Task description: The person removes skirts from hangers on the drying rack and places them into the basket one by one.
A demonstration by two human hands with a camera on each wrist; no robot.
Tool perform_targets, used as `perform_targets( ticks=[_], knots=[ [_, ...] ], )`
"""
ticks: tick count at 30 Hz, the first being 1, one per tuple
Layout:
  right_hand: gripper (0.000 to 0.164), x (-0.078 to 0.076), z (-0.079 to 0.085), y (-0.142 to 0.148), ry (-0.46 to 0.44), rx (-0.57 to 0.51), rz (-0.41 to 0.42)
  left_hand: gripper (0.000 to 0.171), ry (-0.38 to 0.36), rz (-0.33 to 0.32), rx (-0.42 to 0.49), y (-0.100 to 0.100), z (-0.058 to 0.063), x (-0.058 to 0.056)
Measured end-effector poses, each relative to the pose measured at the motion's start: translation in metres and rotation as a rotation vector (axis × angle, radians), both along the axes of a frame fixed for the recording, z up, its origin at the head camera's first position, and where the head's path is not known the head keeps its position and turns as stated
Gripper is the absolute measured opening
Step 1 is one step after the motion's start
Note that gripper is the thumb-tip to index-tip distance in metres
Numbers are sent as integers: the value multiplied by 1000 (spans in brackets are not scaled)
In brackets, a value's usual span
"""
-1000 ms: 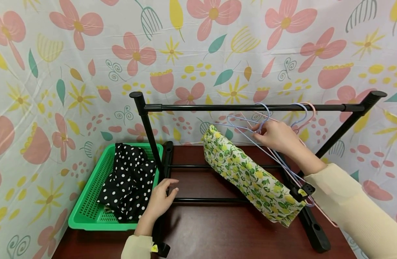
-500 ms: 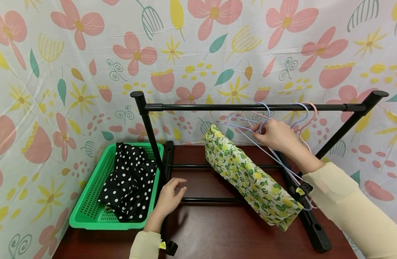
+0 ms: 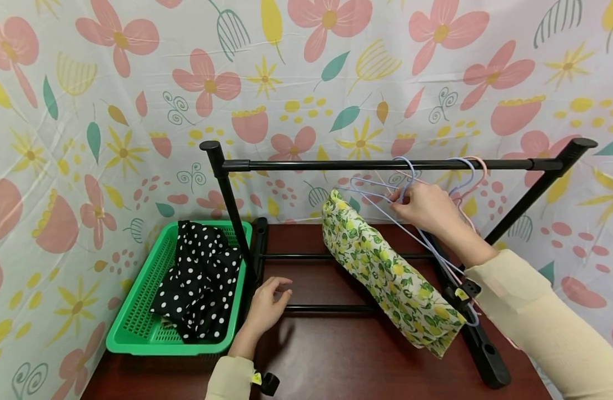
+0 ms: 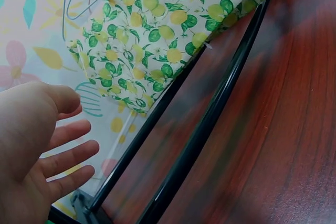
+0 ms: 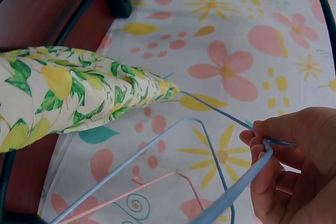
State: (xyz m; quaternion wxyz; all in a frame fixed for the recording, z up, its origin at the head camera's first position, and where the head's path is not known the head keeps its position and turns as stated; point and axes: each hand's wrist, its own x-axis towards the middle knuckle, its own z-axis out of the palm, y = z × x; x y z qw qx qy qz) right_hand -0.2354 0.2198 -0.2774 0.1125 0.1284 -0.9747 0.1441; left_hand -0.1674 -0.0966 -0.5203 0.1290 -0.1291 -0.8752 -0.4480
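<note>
My right hand pinches a blue clothes hanger just below its hook, between thumb and fingers. The hook loops over the black top rail of a clothes rack. Folded over this hanger is a cloth with a lemon print, hanging at a slant, its left end higher than its right. My left hand is held in the air near the rack's left side, thumb apart from the relaxed fingers, holding nothing. In the left wrist view, the lemon cloth is beyond that hand's fingers.
A second blue hanger and a pink hanger hang farther right on the rail. At left stands a green basket with a black polka-dot cloth in it. Low black crossbars span the rack above the brown table.
My left hand has moved to the right, away from the basket. The lemon cloth's upper end has shifted slightly right, while my right hand stays at the hanger's neck.
</note>
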Motion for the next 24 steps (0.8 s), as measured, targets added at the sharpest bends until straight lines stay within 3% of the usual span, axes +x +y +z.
perform_targets(
  ticks=[8,14,21,24],
  knots=[
    [28,0,4,-3,14,0,-16,17,35,16,30,4,-3,-3],
    [22,0,7,-9,17,-25,-12,16,4,17,44,8,-4,-5],
    [21,2,12,-18,93,-21,3,17,-8,39,66,14,-5,-6],
    [29,5,14,-23,110,-16,13,17,-8,42,70,17,-6,-6]
  ],
)
